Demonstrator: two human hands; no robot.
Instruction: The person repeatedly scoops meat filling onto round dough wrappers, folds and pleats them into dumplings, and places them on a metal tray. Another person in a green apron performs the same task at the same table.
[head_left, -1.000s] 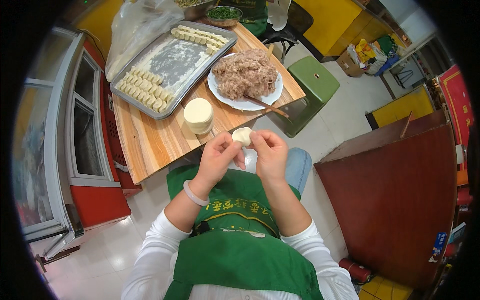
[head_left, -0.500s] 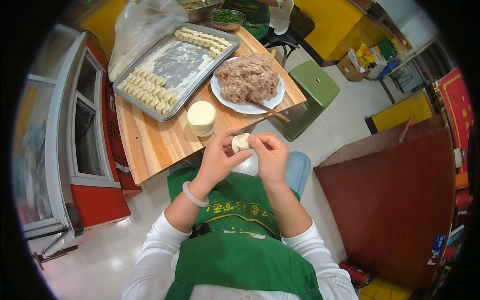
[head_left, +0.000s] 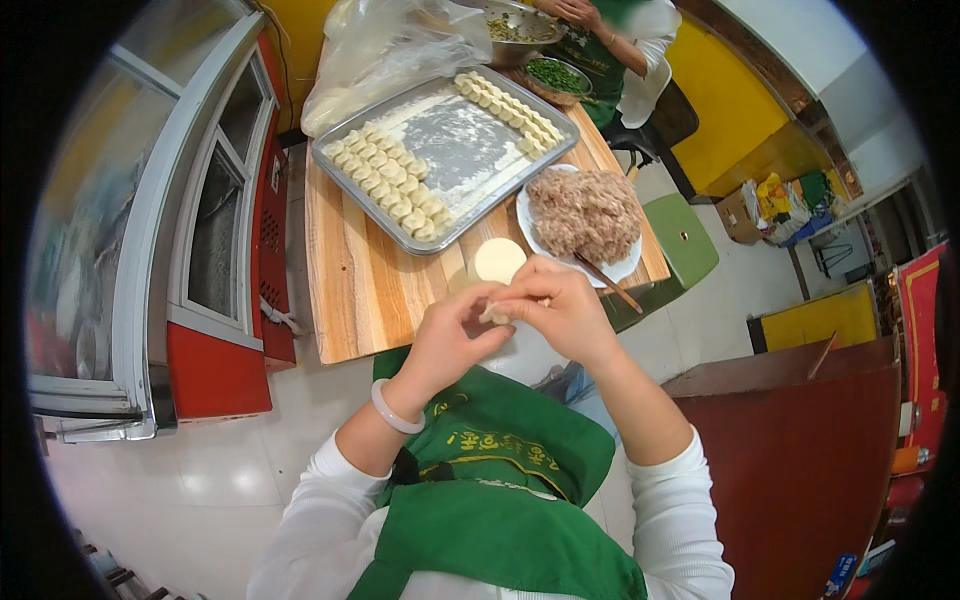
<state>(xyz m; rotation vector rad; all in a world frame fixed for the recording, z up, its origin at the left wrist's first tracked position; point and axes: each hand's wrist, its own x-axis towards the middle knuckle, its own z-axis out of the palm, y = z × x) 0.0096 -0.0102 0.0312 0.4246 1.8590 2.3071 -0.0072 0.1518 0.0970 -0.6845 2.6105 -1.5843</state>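
Both hands, the left hand (head_left: 452,338) and right hand (head_left: 560,312), pinched a small dumpling (head_left: 494,314) between their fingertips just off the surface's (head_left: 360,290) near edge, where too hard a squeeze might have split the dough and spilled filling.

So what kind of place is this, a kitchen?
Probably a small eatery's prep corner. Both hands, left hand and right hand, pinch a dumpling over a wooden table holding a metal tray of dumplings, a plate of minced filling and round wrappers.
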